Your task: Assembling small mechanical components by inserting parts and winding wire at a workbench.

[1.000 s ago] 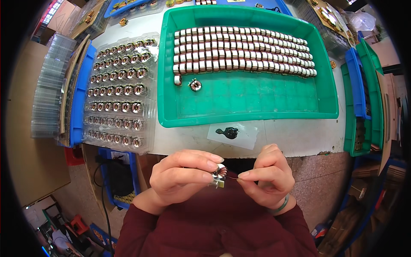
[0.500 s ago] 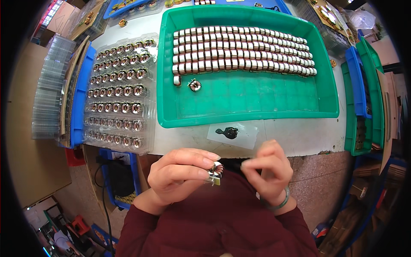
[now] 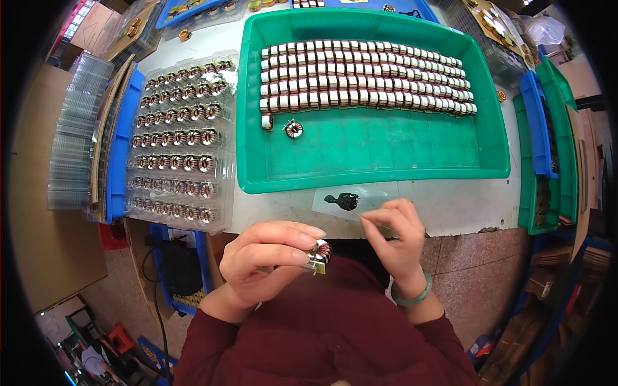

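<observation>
My left hand (image 3: 264,257) grips a toroidal coil (image 3: 322,251), a ring wound with copper-coloured wire on a small yellow-green base, just in front of the table edge. To its right, my right hand (image 3: 400,241) is closed in a pinch. Whatever sits between thumb and forefinger is too small to make out. Those fingertips hover by the near edge of a pale sheet (image 3: 373,194), which carries a smear of black paste (image 3: 346,201). Behind the sheet stands a green bin (image 3: 373,182) holding several rows of white-topped coils (image 3: 367,82) and one coil (image 3: 293,129) lying apart.
On the left, a clear plastic tray (image 3: 222,177) holds rows of coils. Stacked clear trays (image 3: 77,128) and a blue crate (image 3: 122,148) border it. Blue and green crates (image 3: 541,128) stand at the right. The white tabletop (image 3: 444,206) ends just beyond my hands.
My right hand has moved up and slightly left, bringing its pinched fingertips to the pale sheet. The coil in my left hand has shifted slightly left and tilted a little.
</observation>
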A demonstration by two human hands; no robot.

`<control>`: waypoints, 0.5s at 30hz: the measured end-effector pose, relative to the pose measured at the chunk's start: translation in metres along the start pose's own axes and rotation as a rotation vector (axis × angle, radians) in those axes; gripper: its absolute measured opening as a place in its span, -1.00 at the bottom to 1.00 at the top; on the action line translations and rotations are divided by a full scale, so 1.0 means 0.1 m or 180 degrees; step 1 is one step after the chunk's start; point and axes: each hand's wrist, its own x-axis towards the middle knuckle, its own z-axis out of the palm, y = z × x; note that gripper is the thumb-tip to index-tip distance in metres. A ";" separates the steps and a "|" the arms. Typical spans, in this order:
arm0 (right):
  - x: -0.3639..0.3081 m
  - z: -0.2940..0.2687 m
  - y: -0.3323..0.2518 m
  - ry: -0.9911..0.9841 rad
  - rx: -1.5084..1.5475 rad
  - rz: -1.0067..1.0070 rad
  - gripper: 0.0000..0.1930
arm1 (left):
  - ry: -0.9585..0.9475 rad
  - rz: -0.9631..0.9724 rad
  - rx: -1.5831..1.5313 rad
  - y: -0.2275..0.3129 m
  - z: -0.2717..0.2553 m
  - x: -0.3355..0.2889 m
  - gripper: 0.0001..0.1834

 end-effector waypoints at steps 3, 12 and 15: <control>0.06 -0.17 -0.22 0.0196 0.0740 -0.0001 -0.81 | -0.0084 0.0020 -0.0001 0.00 0.01 0.00 -0.77; 0.18 -0.30 -0.46 0.0032 0.1188 -0.0925 -0.77 | -0.0225 0.0004 -0.0031 0.04 0.04 0.02 -0.79; 0.18 -0.28 -0.47 -0.0005 0.1185 -0.0929 -0.76 | -0.0236 0.0001 -0.0034 0.05 0.03 0.01 -0.79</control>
